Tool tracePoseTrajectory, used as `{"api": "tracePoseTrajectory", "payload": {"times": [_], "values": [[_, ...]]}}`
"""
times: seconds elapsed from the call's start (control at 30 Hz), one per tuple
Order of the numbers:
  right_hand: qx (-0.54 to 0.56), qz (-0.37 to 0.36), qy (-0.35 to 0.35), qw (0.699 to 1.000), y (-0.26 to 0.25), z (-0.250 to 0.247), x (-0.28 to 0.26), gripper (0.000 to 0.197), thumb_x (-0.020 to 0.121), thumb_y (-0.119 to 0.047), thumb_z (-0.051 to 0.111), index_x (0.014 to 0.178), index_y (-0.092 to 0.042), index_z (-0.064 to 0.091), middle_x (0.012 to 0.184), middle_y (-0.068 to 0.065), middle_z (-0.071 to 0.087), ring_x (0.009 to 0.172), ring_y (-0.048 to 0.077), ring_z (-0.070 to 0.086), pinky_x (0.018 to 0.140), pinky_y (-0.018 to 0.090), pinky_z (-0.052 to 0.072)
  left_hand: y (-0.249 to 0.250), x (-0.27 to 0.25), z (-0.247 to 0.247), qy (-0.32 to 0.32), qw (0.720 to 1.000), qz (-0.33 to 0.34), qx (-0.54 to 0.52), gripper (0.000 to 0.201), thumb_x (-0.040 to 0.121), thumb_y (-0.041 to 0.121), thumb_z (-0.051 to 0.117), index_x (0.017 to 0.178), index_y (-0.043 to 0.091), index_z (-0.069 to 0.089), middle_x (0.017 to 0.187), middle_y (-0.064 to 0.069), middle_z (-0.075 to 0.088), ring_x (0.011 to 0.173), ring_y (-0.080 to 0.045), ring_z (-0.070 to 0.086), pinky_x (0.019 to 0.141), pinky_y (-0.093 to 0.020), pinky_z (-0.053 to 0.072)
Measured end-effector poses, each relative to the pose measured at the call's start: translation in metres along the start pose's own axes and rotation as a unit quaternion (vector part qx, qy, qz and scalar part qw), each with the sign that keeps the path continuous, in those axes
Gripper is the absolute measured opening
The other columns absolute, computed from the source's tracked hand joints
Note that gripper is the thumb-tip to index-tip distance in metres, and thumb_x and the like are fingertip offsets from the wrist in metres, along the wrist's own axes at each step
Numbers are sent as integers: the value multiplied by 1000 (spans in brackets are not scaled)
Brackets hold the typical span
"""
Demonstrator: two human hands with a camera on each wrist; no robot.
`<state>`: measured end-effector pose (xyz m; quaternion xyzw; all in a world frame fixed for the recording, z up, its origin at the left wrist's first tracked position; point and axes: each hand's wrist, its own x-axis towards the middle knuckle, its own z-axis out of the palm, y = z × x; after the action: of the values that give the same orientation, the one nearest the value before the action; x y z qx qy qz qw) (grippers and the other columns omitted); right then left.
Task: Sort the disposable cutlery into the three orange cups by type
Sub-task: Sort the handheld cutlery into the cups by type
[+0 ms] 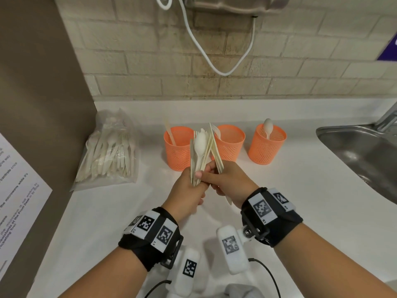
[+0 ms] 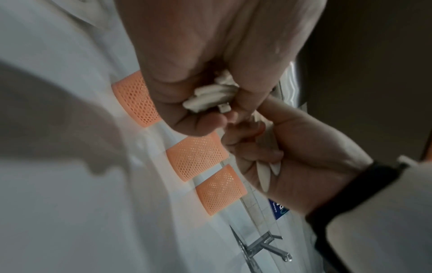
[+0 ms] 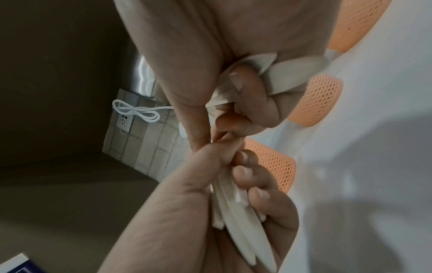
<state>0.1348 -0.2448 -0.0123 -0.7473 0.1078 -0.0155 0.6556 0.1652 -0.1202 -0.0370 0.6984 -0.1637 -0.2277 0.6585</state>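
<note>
handles hidden in left hand (image 1: 189, 190), right hand (image 1: 227, 181)

Bare counter (image 1: 290, 190) before cups (image 1: 229, 143); bag (image 1: 109, 151) left, sink (image 1: 365, 151) right.

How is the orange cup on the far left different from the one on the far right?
The left cup holds a flat, knife-like piece leaning against its rim; the right cup holds a spoon with its bowl upward. The left cup is partly hidden behind the cutlery bundle in the hands; the right cup stands in full view. Both are orange mesh.
</note>
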Motion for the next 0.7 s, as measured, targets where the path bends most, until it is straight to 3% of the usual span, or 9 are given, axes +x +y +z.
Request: {"api": "tracePoseTrajectory", "payload": {"times": [0.13,0.27,0.4,0.5,0.57,0.63,0.7], "values": [[6,1,-28,1000,-3,-7,-2,18,84,-13,70,70,-12,59,57,4,55,56,14,47,46,22,29,3,-2,-3,-36,996,-24,-79,43,77,25,52,119,29,54,85,1,60,65,-6,51,58,-20,45],[35,11,-38,999,-7,-12,-3,10,87,-12,67,81,-9,60,68,4,55,57,6,49,46,17,32,3,-4,-4,-53,991,-23,-121,35,97,12,44,128,28,51,96,-2,58,73,-10,52,64,-24,47],[79,25,-40,996,-5,-12,-5,10,90,-13,63,80,-12,61,70,2,55,60,6,51,46,16,32,6,-5,-5,-46,993,-7,-105,33,101,21,41,134,27,46,92,4,56,77,-9,54,72,-27,47],[109,44,-21,993,-6,-9,-6,20,93,-16,58,73,-17,58,73,1,59,64,9,53,46,16,31,4,-5,-6,-37,996,8,-77,36,102,23,42,137,29,43,111,7,62,90,-3,61,77,-26,49],[107,44,-1,993,-5,-8,-6,19,97,-19,53,78,-18,55,78,0,65,70,12,55,49,19,32,3,-4,-7,-35,997,13,-71,34,102,23,43,136,27,43,123,6,60,100,-7,60,83,-26,48],[86,30,21,996,-3,-9,-5,15,100,-22,46,86,-19,51,76,-3,67,74,13,57,56,23,34,3,-4,-8,-21,998,4,-65,32,100,23,46,131,28,42,119,3,59,90,-10,54,80,-26,47],[86,13,42,995,-1,-9,-4,14,102,-22,41,91,-17,48,67,-4,62,71,13,56,65,26,38,3,-3,-10,-12,998,2,-65,31,100,20,46,130,24,41,104,-1,54,83,-10,50,77,-27,48]]}}
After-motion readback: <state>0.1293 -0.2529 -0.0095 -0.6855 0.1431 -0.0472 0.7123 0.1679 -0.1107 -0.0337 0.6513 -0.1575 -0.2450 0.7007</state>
